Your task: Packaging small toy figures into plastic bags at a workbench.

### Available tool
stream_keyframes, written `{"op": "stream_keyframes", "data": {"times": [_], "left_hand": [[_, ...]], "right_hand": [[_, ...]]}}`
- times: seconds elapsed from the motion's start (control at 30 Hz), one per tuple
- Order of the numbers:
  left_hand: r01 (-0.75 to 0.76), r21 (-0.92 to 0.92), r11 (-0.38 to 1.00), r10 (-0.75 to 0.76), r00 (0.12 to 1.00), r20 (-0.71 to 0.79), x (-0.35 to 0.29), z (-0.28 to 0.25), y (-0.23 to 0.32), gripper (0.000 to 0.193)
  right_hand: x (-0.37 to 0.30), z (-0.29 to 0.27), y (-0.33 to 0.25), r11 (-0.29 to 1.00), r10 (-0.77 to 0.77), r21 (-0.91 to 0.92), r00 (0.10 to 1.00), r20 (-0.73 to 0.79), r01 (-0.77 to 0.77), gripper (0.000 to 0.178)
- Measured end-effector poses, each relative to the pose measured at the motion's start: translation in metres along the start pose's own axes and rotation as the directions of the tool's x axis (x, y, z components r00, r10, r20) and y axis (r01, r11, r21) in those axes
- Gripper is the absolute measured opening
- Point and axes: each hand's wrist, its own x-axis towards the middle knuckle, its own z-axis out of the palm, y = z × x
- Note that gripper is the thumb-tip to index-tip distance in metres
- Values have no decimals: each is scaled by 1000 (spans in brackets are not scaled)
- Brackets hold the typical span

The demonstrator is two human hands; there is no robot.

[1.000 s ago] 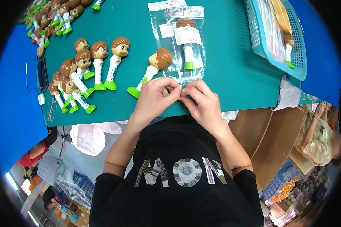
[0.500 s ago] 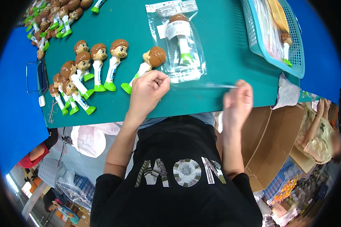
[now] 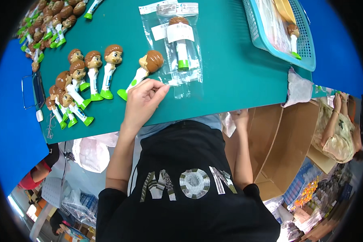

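Note:
My left hand [image 3: 144,101] rests on the green tabletop with its fingers curled and thumb pressed in. Its fingertips lie by the lower left corner of a clear plastic bag [image 3: 196,54]. Inside that bag is a brown-haired figurine [image 3: 182,54] with a green base, partly covered by a white label. Just beyond my left hand, a loose figurine [image 3: 152,61] lies tilted, close to the bag's left edge. My right hand [image 3: 240,117] is below the table's front edge, by pale plastic [image 3: 228,124] at the cardboard box; its fingers are mostly hidden.
Several figurines [image 3: 93,74] lie grouped on the left, with a larger pile [image 3: 52,24] at the far left. A turquoise basket [image 3: 270,50] at right holds plastic bags and one figurine. A whitish cloth [image 3: 298,88] hangs at the edge. An open cardboard box [image 3: 286,141] stands below.
My right hand has moved from above the table, where it held clear film, down below the edge to the box. My left hand stays near the bag. The whole view has shifted slightly.

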Motion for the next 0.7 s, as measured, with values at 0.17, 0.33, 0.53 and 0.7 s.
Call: {"op": "stream_keyframes", "data": {"times": [0.17,0.33,0.53,0.7], "left_hand": [[-139,81,987,153,964,-217,-2,-17,-6,12],[-581,369,725,611,790,44,15,-18,-5,37],[-781,407,473,721,609,330,40,-15,3,31],[-822,408,397,734,551,396,46,-28,-2,20]], "right_hand": [[10,-121,-106,958,285,-187,760,584,-215,15],[35,-109,-202,806,-548,347,827,130,480,13],[79,-49,-239,316,-948,74,312,71,946,31],[93,-43,-237,140,-984,67,131,117,988,22]]}}
